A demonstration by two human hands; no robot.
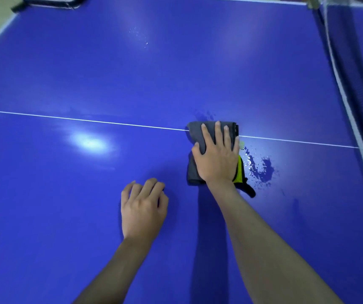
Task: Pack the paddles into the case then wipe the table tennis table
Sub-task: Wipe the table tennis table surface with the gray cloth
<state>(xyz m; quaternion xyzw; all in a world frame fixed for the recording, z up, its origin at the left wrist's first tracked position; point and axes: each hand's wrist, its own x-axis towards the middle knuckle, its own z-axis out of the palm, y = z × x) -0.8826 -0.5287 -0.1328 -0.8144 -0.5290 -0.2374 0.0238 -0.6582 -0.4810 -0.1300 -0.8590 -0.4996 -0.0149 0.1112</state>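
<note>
1. Head view: the blue table [70, 69] fills the frame, with a white line [88, 120] running across it from left to right.
2. The right hand [216, 156] lies flat on a folded grey cloth [194, 170], fingers straight and spread, pressing the cloth onto the table. The cloth sits over the white line, right of centre.
3. A yellow-green and black part of the cloth [240, 174] shows from under the right side of the palm.
4. Water drops [258, 166] lie on the surface just beside the cloth, on its right. A second, fainter patch of drops [138, 36] lies well apart, toward the far edge.
5. The left hand [143, 209] rests on the bare table, near and to the left of the cloth, fingers loosely bent, grasping nothing.
6. The case [51, 1], dark and partly cut off by the frame, sits on the far left corner of the table.
7. The net [356, 88] runs along the right side.
</note>
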